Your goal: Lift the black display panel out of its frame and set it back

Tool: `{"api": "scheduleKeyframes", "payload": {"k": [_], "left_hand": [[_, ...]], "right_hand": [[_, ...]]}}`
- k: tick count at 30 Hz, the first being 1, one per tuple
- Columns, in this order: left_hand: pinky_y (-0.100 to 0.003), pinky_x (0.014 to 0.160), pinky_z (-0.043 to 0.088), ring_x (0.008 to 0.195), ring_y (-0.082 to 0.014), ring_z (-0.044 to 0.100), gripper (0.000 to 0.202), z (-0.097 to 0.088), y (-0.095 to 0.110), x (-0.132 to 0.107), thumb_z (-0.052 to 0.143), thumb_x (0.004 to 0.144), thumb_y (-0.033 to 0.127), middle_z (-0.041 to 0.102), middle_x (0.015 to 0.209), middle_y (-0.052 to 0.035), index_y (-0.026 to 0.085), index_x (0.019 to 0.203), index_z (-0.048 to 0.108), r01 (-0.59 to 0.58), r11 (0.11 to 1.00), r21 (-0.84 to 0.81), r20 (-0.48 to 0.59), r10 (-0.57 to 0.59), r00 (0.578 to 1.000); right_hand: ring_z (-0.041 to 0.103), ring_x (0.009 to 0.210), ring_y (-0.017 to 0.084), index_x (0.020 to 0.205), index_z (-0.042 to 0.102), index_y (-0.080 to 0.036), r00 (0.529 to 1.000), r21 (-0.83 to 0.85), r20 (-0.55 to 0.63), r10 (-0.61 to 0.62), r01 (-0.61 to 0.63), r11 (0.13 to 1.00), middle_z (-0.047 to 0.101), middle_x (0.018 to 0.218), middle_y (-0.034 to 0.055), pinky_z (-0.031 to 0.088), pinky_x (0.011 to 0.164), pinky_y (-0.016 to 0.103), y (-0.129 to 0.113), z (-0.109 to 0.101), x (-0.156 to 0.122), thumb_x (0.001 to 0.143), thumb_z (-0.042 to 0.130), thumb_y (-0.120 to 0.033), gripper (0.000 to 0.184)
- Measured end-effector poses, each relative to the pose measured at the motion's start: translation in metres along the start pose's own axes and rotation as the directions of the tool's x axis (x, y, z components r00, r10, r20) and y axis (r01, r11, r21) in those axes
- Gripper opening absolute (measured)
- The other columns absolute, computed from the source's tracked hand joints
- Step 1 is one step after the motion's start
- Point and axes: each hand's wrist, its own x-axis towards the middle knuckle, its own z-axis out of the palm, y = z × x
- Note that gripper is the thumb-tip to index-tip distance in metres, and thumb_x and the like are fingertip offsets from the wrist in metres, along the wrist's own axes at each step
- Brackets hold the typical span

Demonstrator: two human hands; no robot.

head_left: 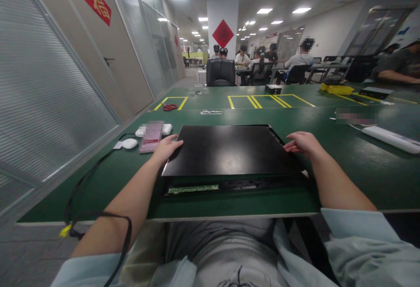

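A flat black display panel [226,151] lies over a shallow black frame [262,185], slightly out of line with it. Below the panel's near edge, a strip of green circuit board [193,189] shows inside the frame. My left hand [167,148] grips the panel's left edge, its thumb on top and the other fingers partly hidden. At the opposite side, my right hand [303,144] has its fingers stretched toward the right edge, tips at the rim. Whether those tips press on panel or frame, I cannot tell.
Beside my left arm are a phone [151,137], a white rounded device [129,143] and a black cable [88,173]. Red-handled scissors [169,107] and small white tools [211,112] lie farther back. A long white bar [390,139] sits at right. People work at tables beyond.
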Motion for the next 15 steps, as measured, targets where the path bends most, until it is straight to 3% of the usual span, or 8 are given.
{"api": "scheduleKeyframes", "payload": {"k": [9,15], "left_hand": [[-0.030,0.067,0.057,0.065,-0.0198,0.072,0.037,0.0021,-0.0018,0.0024,0.075,0.074,0.014,0.074,0.069,-0.0036,0.012,0.111,0.069,-0.012,0.998,0.069,-0.020,0.013,1.000],[-0.035,0.076,0.055,0.082,-0.0269,0.073,0.041,-0.0010,-0.0085,0.0097,0.078,0.067,0.035,0.076,0.077,-0.0062,0.014,0.102,0.073,-0.123,0.968,0.219,-0.050,0.137,0.989]], "right_hand": [[0.067,0.047,0.019,0.114,0.062,-0.005,1.000,-0.043,-0.002,0.014,-0.014,0.999,0.070,0.057,0.0128,0.044,0.038,0.018,0.0028,-0.0018,0.0066,0.091,0.058,-0.015,0.026],[0.068,0.047,0.018,0.107,0.063,-0.008,0.999,-0.078,-0.035,-0.038,0.035,0.996,0.070,0.058,0.0126,0.043,0.038,0.018,0.0047,-0.0033,0.0052,0.090,0.058,-0.017,0.020]]}}
